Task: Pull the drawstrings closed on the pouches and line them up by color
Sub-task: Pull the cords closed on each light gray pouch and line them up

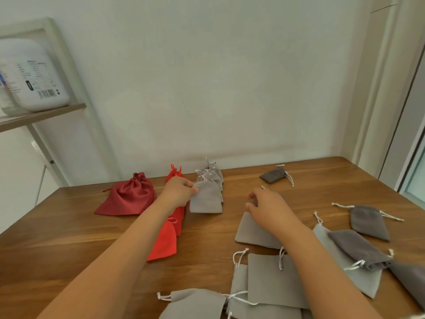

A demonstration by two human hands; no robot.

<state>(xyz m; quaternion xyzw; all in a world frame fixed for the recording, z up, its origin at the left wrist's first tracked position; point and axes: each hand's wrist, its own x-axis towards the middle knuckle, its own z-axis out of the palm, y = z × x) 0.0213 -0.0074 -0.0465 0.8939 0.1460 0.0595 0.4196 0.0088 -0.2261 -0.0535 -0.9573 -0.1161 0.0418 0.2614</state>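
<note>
Head view: the left grip [179, 192] pinches the cinched upper corner of the front light grey pouch [205, 201], which lies on the wooden bench [69, 238] at the near end of a short line of closed light grey pouches [212, 176] running back toward the wall. Just left of that line, partly hidden by the forearm, lie bright red pouches [165, 242] in a line of their own, their mouths gathered and tied. Further left sits a larger dark red satin pouch [128, 196], drawn shut, its top puckered. The right grip [269, 208] rests with its fingers curled down over the mouth of a flat light grey pouch [250, 233]; whether it holds the fabric I cannot tell. Near the front edge, more light grey pouches [273, 279] lie overlapping, flat and open, white cords trailing. To the right lie dark grey pouches [369, 222] with pale cords, and a small dark grey pouch [274, 174] sits apart near the wall
</note>
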